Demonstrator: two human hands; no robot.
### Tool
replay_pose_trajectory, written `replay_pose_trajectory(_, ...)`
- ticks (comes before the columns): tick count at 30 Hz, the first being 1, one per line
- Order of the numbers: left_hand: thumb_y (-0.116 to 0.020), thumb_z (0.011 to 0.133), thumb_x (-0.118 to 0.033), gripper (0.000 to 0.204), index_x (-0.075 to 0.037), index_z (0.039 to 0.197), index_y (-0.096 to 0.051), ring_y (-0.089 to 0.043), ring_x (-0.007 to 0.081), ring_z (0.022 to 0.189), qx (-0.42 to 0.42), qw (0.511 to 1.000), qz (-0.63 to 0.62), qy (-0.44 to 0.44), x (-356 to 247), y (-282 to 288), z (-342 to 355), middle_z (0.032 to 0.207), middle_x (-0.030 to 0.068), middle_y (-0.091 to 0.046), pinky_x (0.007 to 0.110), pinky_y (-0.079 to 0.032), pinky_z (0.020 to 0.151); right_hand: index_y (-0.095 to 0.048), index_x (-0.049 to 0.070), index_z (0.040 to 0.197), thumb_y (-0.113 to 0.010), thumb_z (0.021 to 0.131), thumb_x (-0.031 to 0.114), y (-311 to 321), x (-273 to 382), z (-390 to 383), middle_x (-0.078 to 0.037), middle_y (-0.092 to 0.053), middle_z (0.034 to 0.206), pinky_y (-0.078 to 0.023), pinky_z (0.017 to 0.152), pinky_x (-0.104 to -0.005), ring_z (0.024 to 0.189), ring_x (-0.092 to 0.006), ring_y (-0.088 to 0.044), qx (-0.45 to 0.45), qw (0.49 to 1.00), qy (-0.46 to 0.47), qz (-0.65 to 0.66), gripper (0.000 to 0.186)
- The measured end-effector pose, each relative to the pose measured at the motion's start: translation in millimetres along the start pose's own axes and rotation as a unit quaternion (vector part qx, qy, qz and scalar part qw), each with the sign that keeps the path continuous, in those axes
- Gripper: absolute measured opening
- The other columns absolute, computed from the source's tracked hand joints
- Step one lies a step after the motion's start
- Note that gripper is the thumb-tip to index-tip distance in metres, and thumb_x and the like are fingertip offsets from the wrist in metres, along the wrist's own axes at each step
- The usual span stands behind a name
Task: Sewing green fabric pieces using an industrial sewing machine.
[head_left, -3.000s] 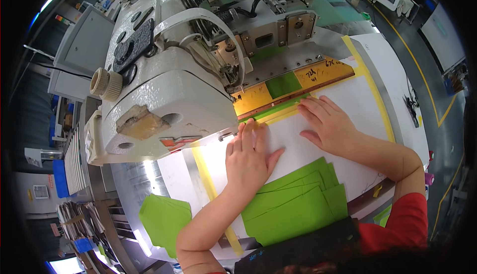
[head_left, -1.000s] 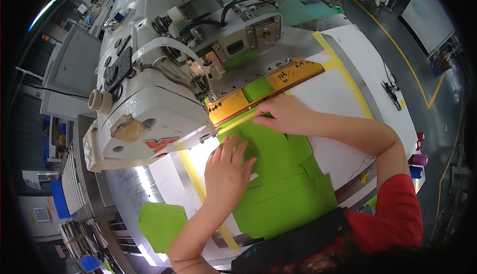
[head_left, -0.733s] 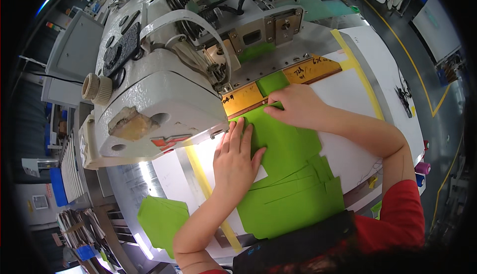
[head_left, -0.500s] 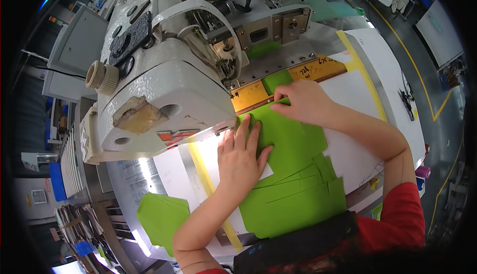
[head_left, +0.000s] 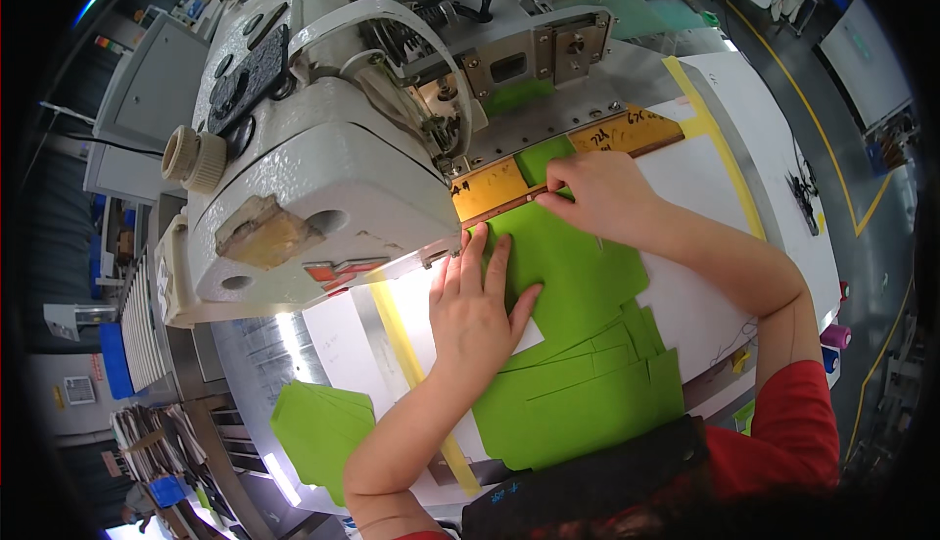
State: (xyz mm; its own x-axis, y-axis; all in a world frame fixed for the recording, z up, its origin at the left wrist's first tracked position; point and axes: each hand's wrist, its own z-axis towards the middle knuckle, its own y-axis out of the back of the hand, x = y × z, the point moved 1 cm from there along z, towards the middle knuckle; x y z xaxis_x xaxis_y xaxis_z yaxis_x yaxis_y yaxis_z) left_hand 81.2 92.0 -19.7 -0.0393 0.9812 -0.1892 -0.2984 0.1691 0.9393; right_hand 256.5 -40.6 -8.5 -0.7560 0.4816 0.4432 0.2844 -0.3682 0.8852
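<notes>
In the head view, the left hand (head_left: 478, 320) is being held palm down with its fingers extended and spread, nothing being gripped by them; its fingertips are being rested at the left edge of a green piece (head_left: 568, 266), just below the sewing machine's head (head_left: 333, 197). The right hand (head_left: 605, 197) is being held with its fingers curled and the thumb brought up to the forefinger, at the brown lower edge of a yellow plate (head_left: 490, 190). Whether the green piece is being pinched there cannot be told. The green piece is being spread between the two hands, its upper edge being met by the plate and its lower part being overlapped with a stack of green pieces (head_left: 597, 398) nearer the body. Green is also being shown through the window in the plate. Over the tabletop (head_left: 247, 349), a white sheet (head_left: 685, 281) is being bordered by yellow tape (head_left: 720, 148) on both sides. A smaller green pile (head_left: 318, 427) is being supported at the left, well apart from the hands. At the far right, dark snips (head_left: 805, 205) are being left lying, and a purple spool (head_left: 834, 337) is being seen beyond the right forearm.
</notes>
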Motion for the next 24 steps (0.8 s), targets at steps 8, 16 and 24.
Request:
replay_pose_trajectory(8, -0.068, 0.080, -0.045, 0.061, -0.008, 0.127, -0.057, -0.053, 0.0299, 0.116, 0.012, 0.998, 0.060, -0.013, -1.3, 4.1, 4.4, 0.135, 0.0129, -0.050, 0.043, -0.039, 0.096, -0.060, 0.005, 0.100, -0.064, 0.084, 0.027, -19.4, 14.1, -26.9, -0.007, -0.060, 0.110, -0.047, 0.085, -0.0393, 0.103, -0.0241, -0.057, -0.045, 0.963, 0.208, -0.166, 0.028)
replay_pose_trajectory(16, -0.070, 0.079, -0.043, 0.063, -0.008, 0.129, -0.055, -0.048, 0.0298, 0.124, 0.024, 0.998, 0.060, -0.009, -2.1, 5.0, 3.6, 0.137, 0.0118, -0.049, 0.041, -0.036, 0.098, -0.056, 0.001, 0.125, -0.059, 0.088, 0.033, -20.6, 4.7, -56.0, -0.014, -0.049, 0.134, -0.037, 0.103, -0.0480, 0.124, -0.0261, -0.047, -0.036, 0.969, 0.163, -0.180, 0.049)
replay_pose_trajectory(24, -0.066, 0.081, -0.049, 0.064, -0.008, 0.128, -0.056, -0.047, 0.0312, 0.125, 0.025, 0.996, 0.082, -0.015, -1.9, 5.1, 1.8, 0.138, 0.0151, -0.048, 0.043, -0.036, 0.098, -0.052, -0.007, 0.127, -0.054, 0.092, 0.032, -22.8, 8.5, -63.3, -0.022, -0.044, 0.138, -0.034, 0.108, -0.0441, 0.130, -0.0319, -0.043, -0.002, 0.951, 0.192, -0.242, 0.053)
